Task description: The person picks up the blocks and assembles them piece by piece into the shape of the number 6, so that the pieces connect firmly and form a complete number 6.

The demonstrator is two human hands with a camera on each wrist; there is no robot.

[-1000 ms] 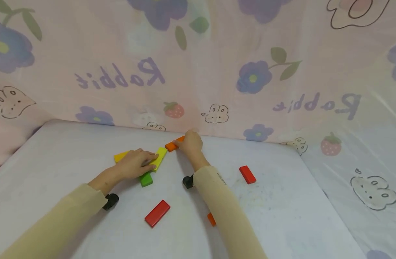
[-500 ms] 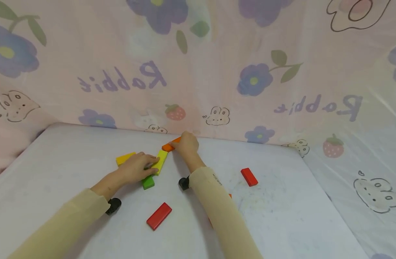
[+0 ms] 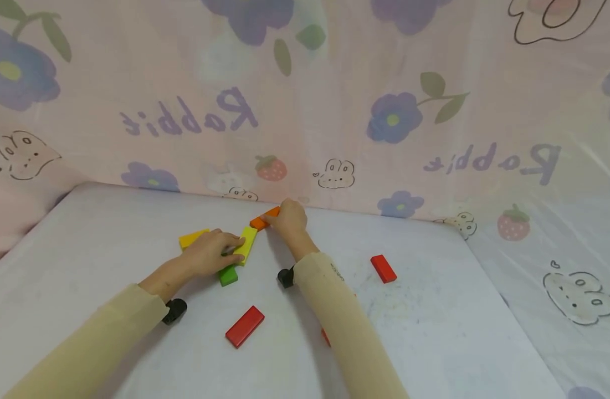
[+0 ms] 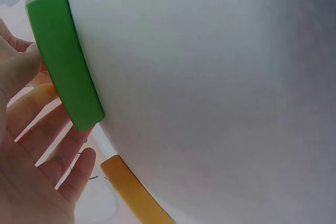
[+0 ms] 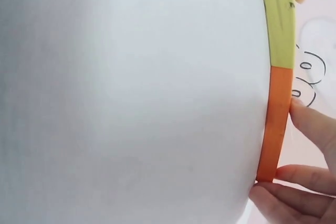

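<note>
On the table's far part, a yellow block (image 3: 246, 245) lies under the thumb and index finger of my left hand (image 3: 209, 254), which hold it. A green block (image 3: 227, 275) sits below that hand; in the left wrist view the green block (image 4: 65, 59) partly hides the thumb and fingers. My right hand (image 3: 290, 221) grips an orange block (image 3: 265, 219) between thumb and fingers. The right wrist view has the orange block (image 5: 277, 124) end to end with the yellow block (image 5: 281, 19), touching, with the right fingers (image 5: 302, 179) at its other end.
An amber block (image 3: 192, 239) lies partly behind the left hand. One red block (image 3: 245, 327) is nearer me, another (image 3: 383, 269) to the right. The right forearm mostly covers another reddish block (image 3: 326, 337). A patterned curtain (image 3: 309, 111) borders the table's far edge.
The right hand and the orange block have shifted slightly left, against the yellow block's far end. The left hand has stayed nearly in place. The camera view has moved a little.
</note>
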